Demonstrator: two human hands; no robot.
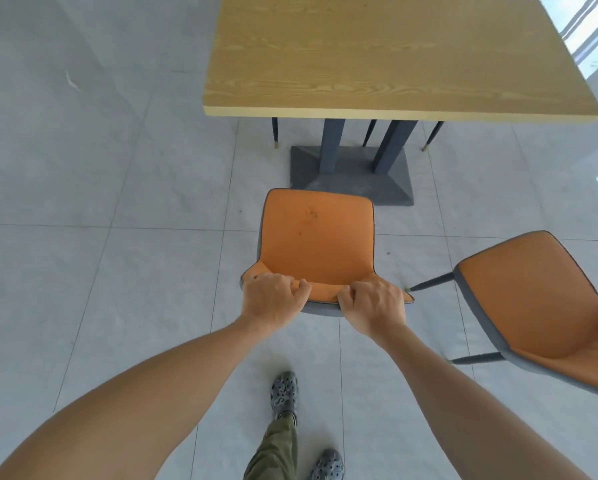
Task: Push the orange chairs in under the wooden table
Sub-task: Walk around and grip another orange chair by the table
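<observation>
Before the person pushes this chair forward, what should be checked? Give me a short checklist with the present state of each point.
1. Left hand grips the chair back: ok.
2. Right hand grips the chair back: ok.
3. Chair faces the table: ok.
4. Floor between seat and table base free: ok; the seat's front edge overlaps the base in the view.
5. Chair legs clear of the base: cannot tell, legs are hidden.
6. Second chair out of the path: ok, it stands to the right.
</observation>
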